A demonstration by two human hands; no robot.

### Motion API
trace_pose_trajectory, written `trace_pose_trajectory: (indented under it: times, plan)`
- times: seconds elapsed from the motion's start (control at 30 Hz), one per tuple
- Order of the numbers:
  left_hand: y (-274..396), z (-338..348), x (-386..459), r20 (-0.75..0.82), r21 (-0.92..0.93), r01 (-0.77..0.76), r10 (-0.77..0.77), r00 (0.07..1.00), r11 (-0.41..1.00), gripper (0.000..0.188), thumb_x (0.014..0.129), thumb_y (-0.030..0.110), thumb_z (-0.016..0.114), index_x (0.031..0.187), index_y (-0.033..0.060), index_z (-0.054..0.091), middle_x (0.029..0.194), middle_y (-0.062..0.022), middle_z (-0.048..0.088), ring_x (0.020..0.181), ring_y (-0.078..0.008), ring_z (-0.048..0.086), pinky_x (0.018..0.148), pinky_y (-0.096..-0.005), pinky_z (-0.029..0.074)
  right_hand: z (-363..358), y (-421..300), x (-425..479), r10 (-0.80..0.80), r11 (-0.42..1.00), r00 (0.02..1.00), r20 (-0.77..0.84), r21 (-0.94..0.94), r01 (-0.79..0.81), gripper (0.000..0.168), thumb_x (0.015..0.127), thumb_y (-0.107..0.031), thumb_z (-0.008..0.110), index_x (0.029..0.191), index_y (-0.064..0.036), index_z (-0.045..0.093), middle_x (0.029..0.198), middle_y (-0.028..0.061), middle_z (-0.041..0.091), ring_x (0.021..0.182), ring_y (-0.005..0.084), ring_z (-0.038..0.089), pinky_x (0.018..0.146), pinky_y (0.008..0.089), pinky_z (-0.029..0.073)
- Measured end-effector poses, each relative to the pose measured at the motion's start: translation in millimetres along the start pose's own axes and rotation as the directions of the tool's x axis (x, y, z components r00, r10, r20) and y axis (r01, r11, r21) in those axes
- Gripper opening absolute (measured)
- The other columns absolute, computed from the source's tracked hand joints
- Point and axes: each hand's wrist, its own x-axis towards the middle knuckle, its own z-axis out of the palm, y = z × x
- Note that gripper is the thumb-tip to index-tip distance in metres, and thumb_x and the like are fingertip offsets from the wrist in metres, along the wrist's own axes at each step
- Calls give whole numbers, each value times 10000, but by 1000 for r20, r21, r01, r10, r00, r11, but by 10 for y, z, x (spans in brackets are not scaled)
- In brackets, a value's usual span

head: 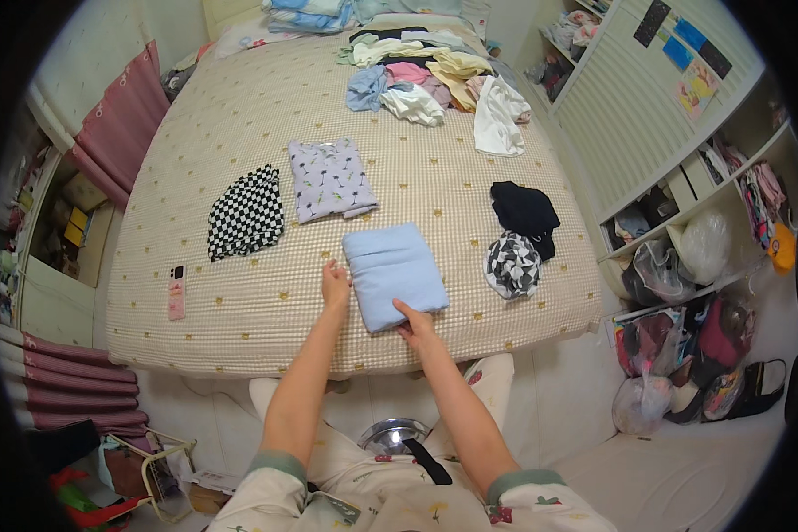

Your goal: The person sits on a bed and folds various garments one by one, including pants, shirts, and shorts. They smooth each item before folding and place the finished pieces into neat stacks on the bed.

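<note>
On the bed in front of me lies a light blue cloth, folded into a thick rectangle. My right hand grips its near edge, thumb on top and fingers underneath. Beside its left edge is my left hand, fingers loosely curled; whether it touches the cloth is hard to see. A folded lilac shirt with palm trees rests just beyond, and a black-and-white checkered garment lies to its left. Over on the right, a dark garment partly touches a round black-and-white patterned cloth bundle.
A heap of mixed clothes covers the bed's far right. A pink phone lies near the left edge of the checked bedspread. Shelves with bags stand to the right. A folding chair frame is at lower left.
</note>
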Motion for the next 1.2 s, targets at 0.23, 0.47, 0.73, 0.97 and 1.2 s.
trace_pose_trajectory:
  times: [0.23,0.47,0.73,0.97,1.2]
  plan:
    - [700,-68,253,280,223,-83,18,960,971,231,927,147,545,1157,141,557,682,-47,601,488,-124,566,490,-293,478,-208,173,136,-30,987,998,47,160,22,545,785,-68,737,1244,1,451,1131,133,572,964,263,587,733,369,511]
    - [786,-194,443,486,432,-577,360,796,693,46,889,119,592,892,73,596,812,-64,640,544,-133,611,552,-287,476,-301,135,127,-8,993,993,119,120,-7,559,801,-82,725,1270,-2,431,1172,130,558,1001,253,584,790,370,517]
    - [1132,-281,649,478,329,-573,391,786,750,93,908,140,556,932,55,586,817,-53,589,631,-153,659,527,-272,481,-551,107,146,-7,1000,979,205,-23,12,642,797,-124,744,1329,-30,397,1202,123,534,1020,239,566,755,345,509]
    - [241,-64,-26,591,-333,599,-333,734,728,488,940,390,538,1218,-10,501,1120,-152,601,997,-265,621,812,-376,545,-206,-55,-105,91,976,969,231,174,-133,624,857,-310,683,1338,-43,389,1262,124,532,1110,269,568,874,422,513]
    - [499,7,-720,513,-433,483,-232,827,761,588,774,-17,689,1294,-18,415,1207,-179,558,1068,-303,584,874,-408,537,-88,57,-163,50,996,962,268,62,-69,658,844,-372,672,1353,-71,385,1257,110,538,1186,294,507,952,475,459]
